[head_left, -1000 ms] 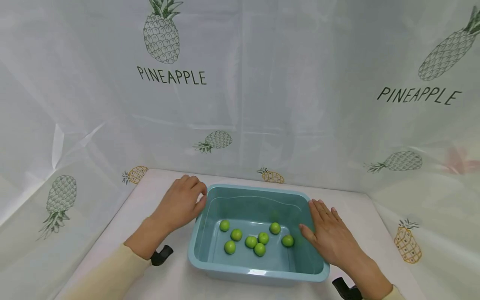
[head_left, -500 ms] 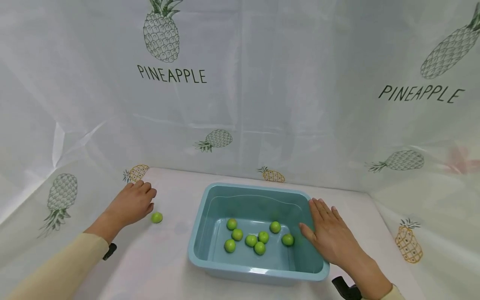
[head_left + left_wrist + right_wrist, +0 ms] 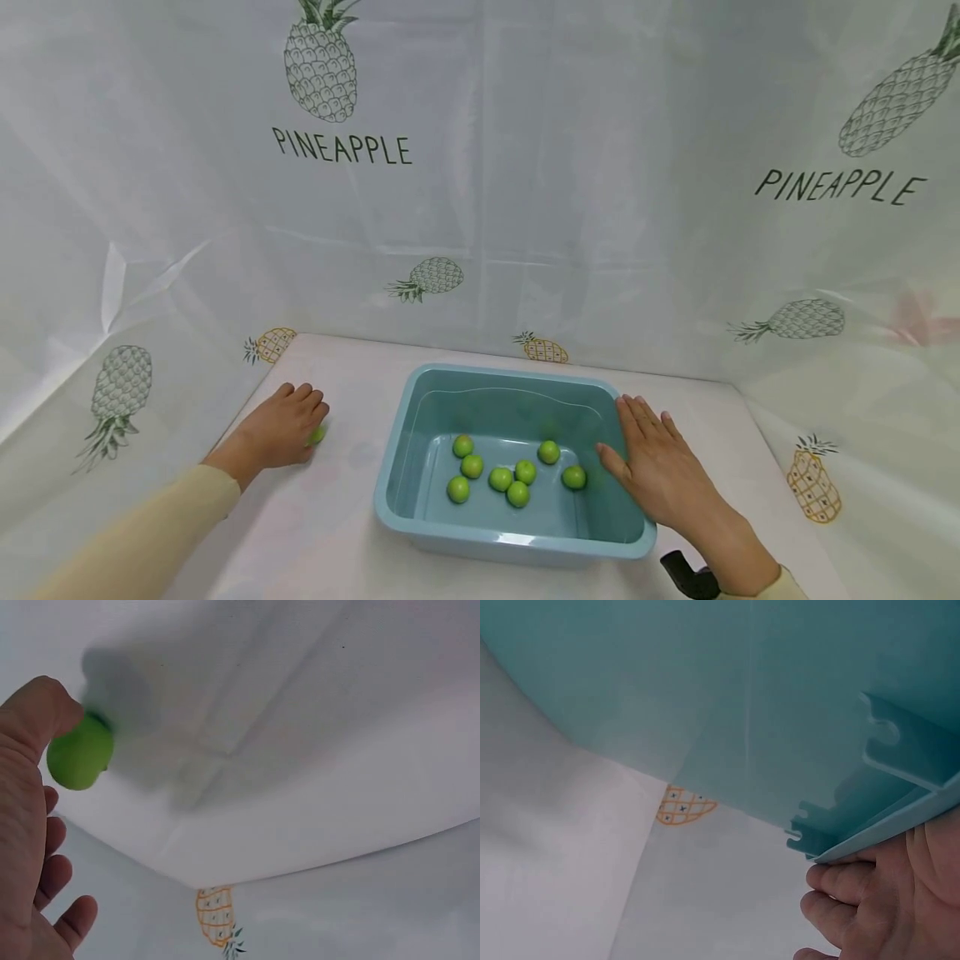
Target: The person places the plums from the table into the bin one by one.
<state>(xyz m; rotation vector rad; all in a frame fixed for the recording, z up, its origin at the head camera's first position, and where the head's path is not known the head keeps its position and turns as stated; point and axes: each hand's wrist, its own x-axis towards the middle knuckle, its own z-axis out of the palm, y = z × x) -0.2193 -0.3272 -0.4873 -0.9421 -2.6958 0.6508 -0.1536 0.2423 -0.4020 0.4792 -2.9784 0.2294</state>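
At the left of the table, my left hand (image 3: 281, 431) bends over a small round green fruit (image 3: 318, 435). The left wrist view shows the thumb against that green fruit (image 3: 81, 752), with fingertips close by on its other side. The fruit appears to rest on the tabletop, and in the head view the hand hides most of it. My right hand (image 3: 667, 467) lies along the right rim of a blue-green plastic basin (image 3: 517, 546), fingers straight, thumb spread toward the inside. Several similar green fruits (image 3: 500, 478) lie on the basin floor.
A white table (image 3: 330, 533) carries the basin. Grey-white sheeting (image 3: 570, 208) printed with pineapples rises behind the table and at both sides. Black camera mounts sit at the wrists, the right mount (image 3: 686, 575) near the basin's front right corner.
My left hand went from the basin's left rim out to the table's left side, then came down over the fruit there. One fruit in the basin shifted slightly right. My right hand stayed put.
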